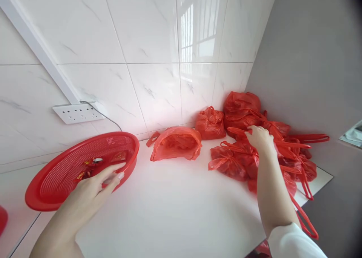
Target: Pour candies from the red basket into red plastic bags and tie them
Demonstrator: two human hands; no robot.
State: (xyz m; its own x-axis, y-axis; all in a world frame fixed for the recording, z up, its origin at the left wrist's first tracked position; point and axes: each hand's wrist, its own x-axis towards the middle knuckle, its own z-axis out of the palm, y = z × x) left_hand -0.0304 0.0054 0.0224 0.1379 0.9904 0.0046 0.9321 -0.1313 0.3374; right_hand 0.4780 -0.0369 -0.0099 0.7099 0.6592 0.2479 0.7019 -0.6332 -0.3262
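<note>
The red bags (230, 167) are in a heap under and around the right hand (260, 135). Its fingers are bent and touch the heap, but I can't tell if they pinch a bag. The bags look thin, soft and a bit slippery, and could rip if tugged hard. The lumps inside may give some weight. The long loops (313, 138) to the right of that hand look like good places to hold, but they cross each other and could snag.

The left hand (94, 188) is at the near rim of the red basket (36, 202). Its thumb and finger have a small gap, and I can't tell if they grip. The basket looks stiff and light, with small wrapped things (97, 160) inside, past the fingers.

Between the hands, a floppy red bag (175, 154) has its mouth open. Farther off, behind the right hand, two fat bags (241, 105) sit by the tiled wall (152, 31).
</note>
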